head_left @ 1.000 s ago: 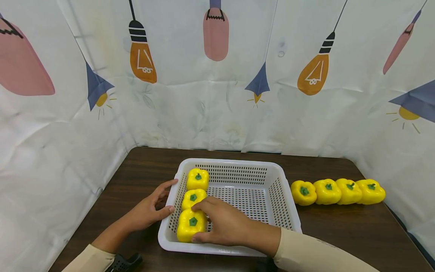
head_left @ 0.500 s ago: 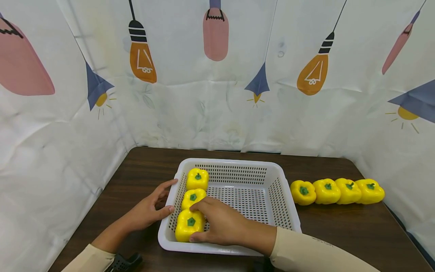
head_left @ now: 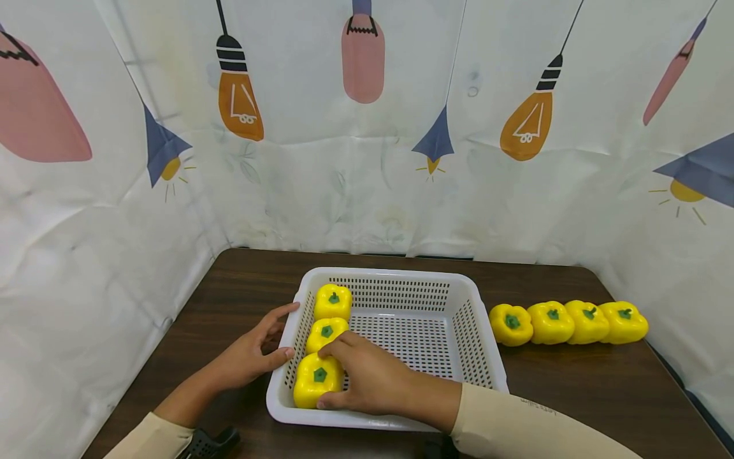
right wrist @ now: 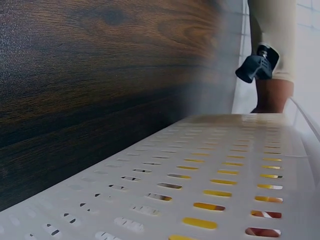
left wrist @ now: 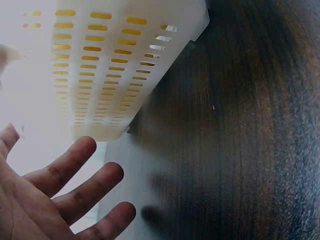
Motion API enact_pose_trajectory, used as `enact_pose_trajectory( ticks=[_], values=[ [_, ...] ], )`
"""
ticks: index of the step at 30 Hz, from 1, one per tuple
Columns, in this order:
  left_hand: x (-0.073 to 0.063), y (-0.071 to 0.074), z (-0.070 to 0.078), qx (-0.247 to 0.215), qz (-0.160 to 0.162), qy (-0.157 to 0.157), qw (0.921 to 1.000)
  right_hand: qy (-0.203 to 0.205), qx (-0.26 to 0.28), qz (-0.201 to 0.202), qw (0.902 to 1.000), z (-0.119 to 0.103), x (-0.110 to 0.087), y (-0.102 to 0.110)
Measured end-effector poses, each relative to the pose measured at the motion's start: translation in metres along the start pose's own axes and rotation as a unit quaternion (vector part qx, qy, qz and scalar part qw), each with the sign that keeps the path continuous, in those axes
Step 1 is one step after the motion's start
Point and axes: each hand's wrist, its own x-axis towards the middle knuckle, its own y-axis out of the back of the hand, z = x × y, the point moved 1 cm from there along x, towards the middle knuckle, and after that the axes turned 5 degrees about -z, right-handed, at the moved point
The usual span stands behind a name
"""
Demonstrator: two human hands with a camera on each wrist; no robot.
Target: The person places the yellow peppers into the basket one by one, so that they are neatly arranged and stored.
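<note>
A white perforated plastic basket [head_left: 390, 274] stands on the table, with three yellow bell peppers lined up along its left wall. My right hand [head_left: 375, 376] reaches over the front rim and grips the nearest bell pepper [head_left: 315, 392], thumb in front and index finger on top. Behind it sit the middle bell pepper [head_left: 327, 332] and the far bell pepper [head_left: 332, 303]. On the left, my left hand [head_left: 258, 347] is at the basket's outer rim, its thumb and index fingertip right at the edge. The left wrist view shows its other fingers [left wrist: 90, 187] extended and spread beside the wall.
Several more yellow bell peppers [head_left: 552, 322] form a row on the dark wooden table [head_left: 573, 389], right of the basket. Behind and left hangs a white printed cloth [head_left: 321, 191]. A black wrist-worn device [head_left: 209, 443] is at the left sleeve.
My right hand has shifted slightly left, moving the nearest bell pepper toward the basket's left wall. My left hand stays in place at the rim.
</note>
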Motion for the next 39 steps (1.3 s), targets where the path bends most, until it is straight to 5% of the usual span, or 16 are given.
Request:
enact_pose_trajectory(
  ticks=[25, 39],
  values=[
    [0.000, 0.000, 0.000, 0.005, -0.004, -0.008, 0.9999, -0.018, 0.006, -0.029, 0.9994, 0.004, 0.000, 0.000],
    [0.001, 0.001, -0.001, -0.010, -0.009, -0.002, 0.9999, -0.021, -0.007, -0.028, 0.9994, 0.020, -0.030, 0.016]
  ],
)
